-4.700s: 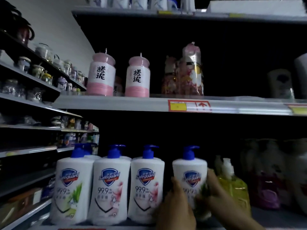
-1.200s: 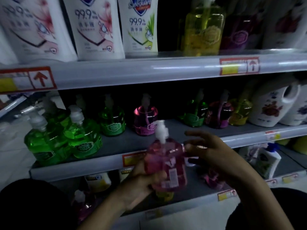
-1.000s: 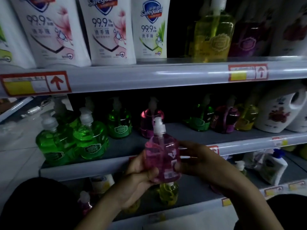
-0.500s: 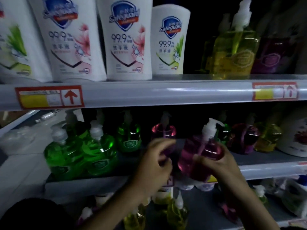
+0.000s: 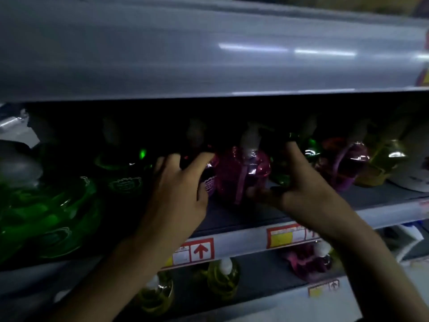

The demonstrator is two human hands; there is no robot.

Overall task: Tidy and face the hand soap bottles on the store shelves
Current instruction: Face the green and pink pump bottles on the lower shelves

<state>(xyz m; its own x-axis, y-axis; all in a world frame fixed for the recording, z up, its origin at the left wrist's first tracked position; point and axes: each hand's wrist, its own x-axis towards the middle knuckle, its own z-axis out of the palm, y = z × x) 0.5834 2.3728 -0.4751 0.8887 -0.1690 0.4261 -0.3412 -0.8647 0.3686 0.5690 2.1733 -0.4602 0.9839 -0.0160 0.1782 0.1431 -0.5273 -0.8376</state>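
Observation:
A pink hand soap bottle (image 5: pixel 241 175) with a white pump stands on the dark middle shelf (image 5: pixel 243 219), set back from its front edge. My right hand (image 5: pixel 299 189) holds its right side, thumb at its base and forefinger raised beside it. A second, darker pink bottle (image 5: pixel 209 182) stands just to its left, only its label and shoulder showing. My left hand (image 5: pixel 178 189) wraps that bottle, thumb across its front and fingers reaching into the dark behind it.
Green soap bottles (image 5: pixel 46 217) crowd the shelf's left part. A purple bottle (image 5: pixel 341 163), a yellow one (image 5: pixel 383 163) and a white jug (image 5: pixel 415 177) stand to the right. The grey upper shelf edge (image 5: pixel 209 54) hangs low overhead. Yellow bottles (image 5: pixel 222 280) stand on the shelf below.
My right hand has carried the pink bottle from in front of the shelf onto it, beside the back pink bottle. My left hand has reached in to that second bottle. The view has moved closer.

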